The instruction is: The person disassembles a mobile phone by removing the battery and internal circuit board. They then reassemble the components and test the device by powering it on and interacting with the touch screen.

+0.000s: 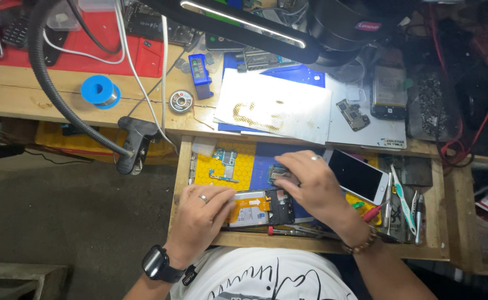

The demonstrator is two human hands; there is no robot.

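I had my left hand [199, 214] pressed flat-fingered on the near end of the opened phone [262, 208], which lay back-side up in the wooden drawer [439, 222], on the blue mat [310, 157] just right of the yellow honeycomb pad [243, 166]. My fingers there were close together and bearing down on the orange flex area — pinning, not gripping. My right hand [313, 183] was curled over the phone's far edge, fingertips bunched narrowly around a small dark part [280, 176]; whether they actually pinched it I could not tell, since the knuckles hid the tips.

To do this well, I judged the left hand should hold steady and low so the body could not skate on the smooth mat, while the right worked with light, straight pulls — thin flex ribbons tear if twisted.

The phone's innards looked hard and matte black, with a glossy orange film. A bare green circuit board [223, 161] rested on the dimpled yellow pad. A white-framed phone [359, 175] with a slick dark screen sat just beside my right wrist, and plastic-handled tools [404, 203] stood further right. Up on the bench lay a stained white sheet [274, 111] and a blue spool [100, 90].
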